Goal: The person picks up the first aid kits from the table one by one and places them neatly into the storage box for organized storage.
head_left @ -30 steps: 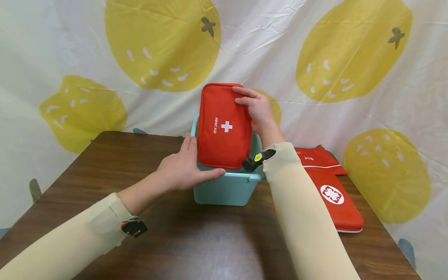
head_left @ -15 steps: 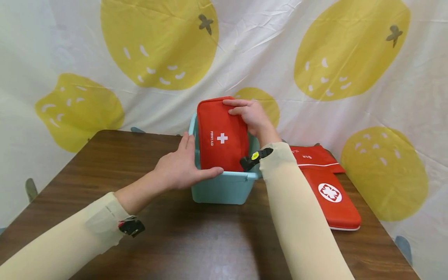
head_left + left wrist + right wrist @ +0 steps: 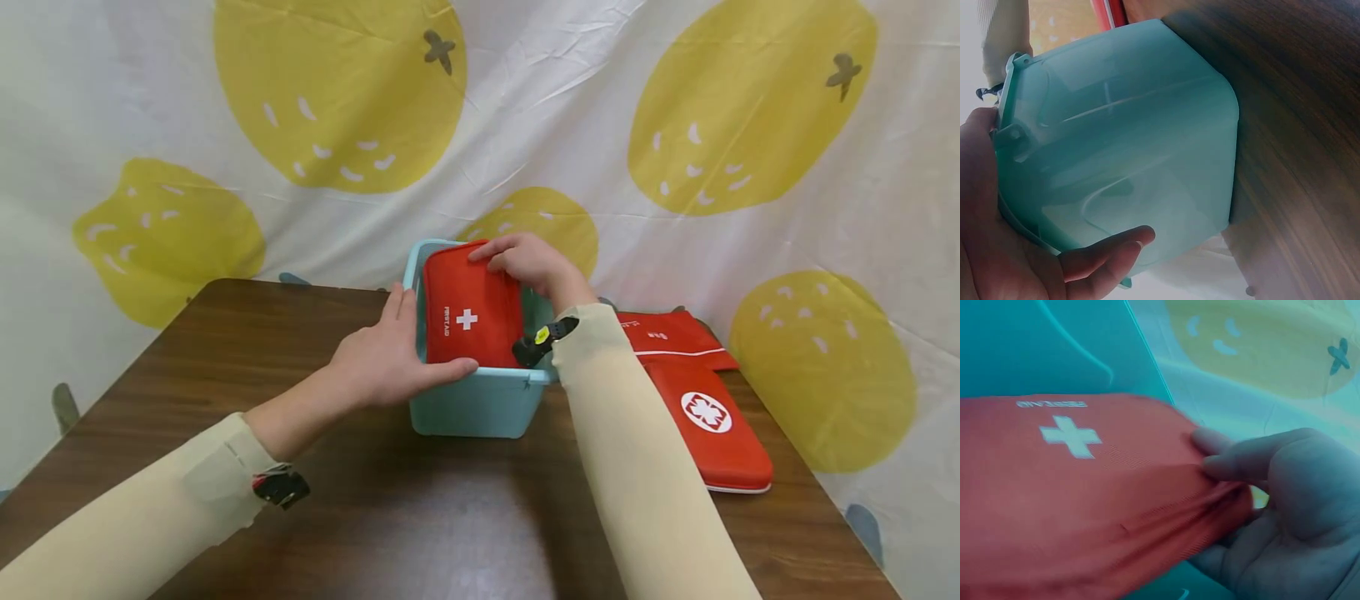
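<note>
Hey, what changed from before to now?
The red first-aid pouch went down, deeper into the blue-green bin. The right hand went with it, still holding its corner. The left hand stayed against the bin, and the red case with the white badge stayed put.

The bench (image 3: 247, 358) is dark brown and wood-grained. A red case (image 3: 723, 450) lies flat at its right side, marked with a round white emblem (image 3: 706, 412). A white-striped red pouch (image 3: 678, 335) lies at the case's far end, both partly hidden. A pale, creased cloth (image 3: 528, 117) printed with yellow fruit hangs behind.
</note>
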Motion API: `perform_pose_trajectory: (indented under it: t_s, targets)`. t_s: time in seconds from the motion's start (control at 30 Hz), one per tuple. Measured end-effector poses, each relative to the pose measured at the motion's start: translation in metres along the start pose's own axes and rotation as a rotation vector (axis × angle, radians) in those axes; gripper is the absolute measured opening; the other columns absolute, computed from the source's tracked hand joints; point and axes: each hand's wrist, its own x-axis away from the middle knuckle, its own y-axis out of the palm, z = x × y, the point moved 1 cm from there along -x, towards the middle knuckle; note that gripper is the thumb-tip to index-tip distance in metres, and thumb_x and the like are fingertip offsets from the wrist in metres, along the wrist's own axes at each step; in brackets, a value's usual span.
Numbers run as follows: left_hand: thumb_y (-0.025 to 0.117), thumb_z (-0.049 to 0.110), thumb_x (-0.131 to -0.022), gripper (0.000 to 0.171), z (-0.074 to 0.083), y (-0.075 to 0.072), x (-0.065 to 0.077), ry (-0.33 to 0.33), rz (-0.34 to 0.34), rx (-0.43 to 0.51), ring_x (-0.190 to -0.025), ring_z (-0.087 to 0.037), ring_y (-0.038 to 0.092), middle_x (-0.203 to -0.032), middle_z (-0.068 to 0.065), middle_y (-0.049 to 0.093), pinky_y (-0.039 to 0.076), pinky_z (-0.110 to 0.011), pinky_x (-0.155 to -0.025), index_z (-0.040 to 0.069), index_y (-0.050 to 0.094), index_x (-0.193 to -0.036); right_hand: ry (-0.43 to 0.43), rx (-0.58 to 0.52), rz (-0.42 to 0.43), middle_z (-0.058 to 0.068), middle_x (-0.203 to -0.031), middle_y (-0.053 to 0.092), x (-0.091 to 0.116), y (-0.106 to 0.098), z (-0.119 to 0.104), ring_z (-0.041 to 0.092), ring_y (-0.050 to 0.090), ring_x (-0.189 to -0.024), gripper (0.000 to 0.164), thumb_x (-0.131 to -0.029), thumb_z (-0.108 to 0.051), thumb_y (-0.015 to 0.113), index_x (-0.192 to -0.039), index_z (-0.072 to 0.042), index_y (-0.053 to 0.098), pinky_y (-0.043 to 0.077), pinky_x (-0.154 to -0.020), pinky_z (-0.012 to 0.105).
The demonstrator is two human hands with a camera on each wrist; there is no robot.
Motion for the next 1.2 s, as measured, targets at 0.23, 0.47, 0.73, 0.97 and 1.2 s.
perform_pose_trajectory:
  t_s: [0.23, 0.47, 0.73, 0.97, 1.2]
  targets:
    - [0.049, 0.098, -0.067, 0.134, 0.0, 0.0, 0.0, 0.005, 0.022, 0.015, -0.098, -0.025, 0.066, -0.167, -0.008, 0.016, 0.056, -0.036, -0.064, 0.012, 0.009, -0.162, 0.008, 0.084, -0.055, 0.007, -0.12, 0.064, 0.002, 0.004, -0.001, 0.026, 0.06, -0.105, 0.027, -0.099, -0.022, 0.061, -0.122, -0.02, 0.074, 0.057, -0.083, 0.035]
    - [0.049, 0.098, -0.067, 0.133, -0.001, 0.002, -0.001, 0.011, 0.028, 0.019, -0.096, -0.024, 0.065, -0.164, -0.007, 0.021, 0.057, -0.036, -0.065, 0.013, 0.01, -0.162, -0.017, 0.1, 0.02, 0.007, -0.129, 0.061, 0.002, 0.004, -0.003, 0.026, 0.056, -0.116, 0.034, -0.098, -0.024, 0.062, -0.131, -0.02, 0.069, 0.053, -0.096, 0.042]
    - [0.05, 0.097, -0.067, 0.133, -0.001, 0.001, 0.0, 0.012, 0.034, 0.016, -0.098, -0.024, 0.065, -0.165, -0.008, 0.02, 0.057, -0.036, -0.066, 0.012, 0.011, -0.161, -0.049, 0.086, 0.077, 0.007, -0.128, 0.064, -0.001, 0.002, -0.004, 0.026, 0.057, -0.116, 0.034, -0.098, -0.025, 0.064, -0.131, -0.018, 0.068, 0.05, -0.101, 0.045]
    - [0.053, 0.094, -0.069, 0.129, -0.001, 0.001, -0.001, 0.02, 0.039, 0.014, -0.096, -0.024, 0.066, -0.164, -0.008, 0.021, 0.056, -0.035, -0.064, 0.011, 0.013, -0.16, -0.074, 0.06, 0.092, 0.006, -0.128, 0.064, -0.003, 0.0, -0.007, 0.027, 0.056, -0.118, 0.034, -0.098, -0.024, 0.063, -0.13, -0.015, 0.068, 0.048, -0.103, 0.046]
    - [0.055, 0.09, -0.072, 0.126, -0.001, 0.002, 0.0, 0.017, 0.034, 0.01, -0.097, -0.026, 0.066, -0.165, -0.008, 0.019, 0.055, -0.034, -0.062, 0.009, 0.016, -0.159, -0.138, -0.066, 0.125, 0.01, -0.134, 0.064, -0.001, -0.004, -0.018, 0.03, 0.059, -0.123, 0.034, -0.1, -0.02, 0.06, -0.132, -0.011, 0.066, 0.049, -0.105, 0.042]
